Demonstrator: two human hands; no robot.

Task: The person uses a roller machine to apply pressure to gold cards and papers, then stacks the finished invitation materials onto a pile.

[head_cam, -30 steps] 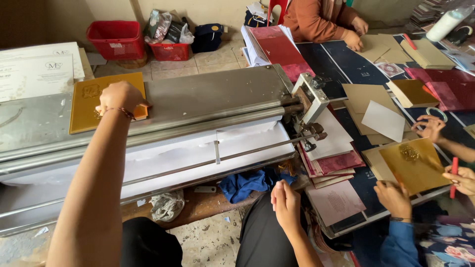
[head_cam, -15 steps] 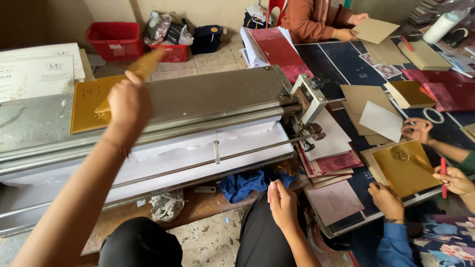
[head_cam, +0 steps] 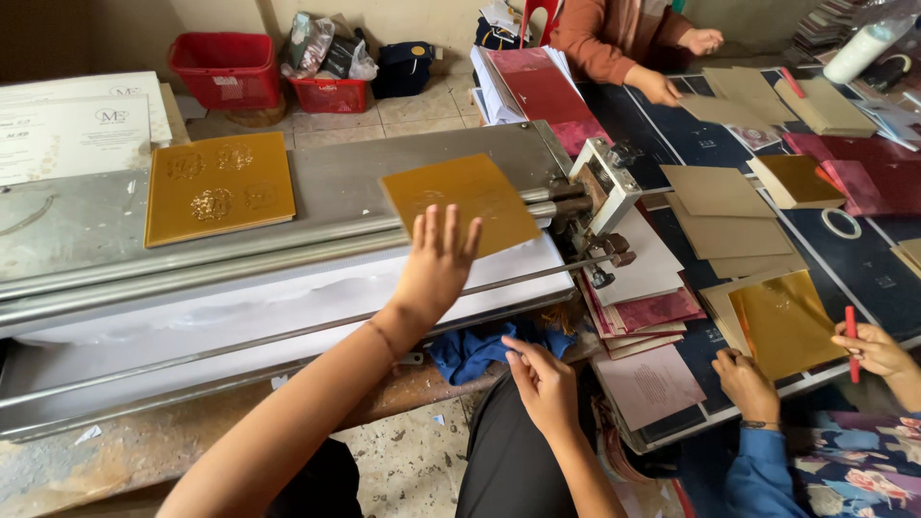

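My left hand (head_cam: 436, 264) was raised over the long metal press machine (head_cam: 288, 259), fingers spread apart and pressed flat against the underside of a gold card (head_cam: 465, 203), which it carried just above the machine's grey top plate, tilted with one corner pointing toward the roller end. That grip was open-fingered, holding the card by touch along its near edge. My right hand (head_cam: 542, 384) rested low near my knee, fingers loosely curled and apart, holding nothing, just beside a blue cloth (head_cam: 480, 347) tucked under the machine's edge. Well to the left on the plate lay a stack of gold cards (head_cam: 219, 187) with embossed round marks. To the right, on the dark desk (head_cam: 863, 259), another person's hands held a gold sheet (head_cam: 785, 321) and a red pen (head_cam: 851, 342). A pile of maroon and white cards (head_cam: 641, 307) sat between us.
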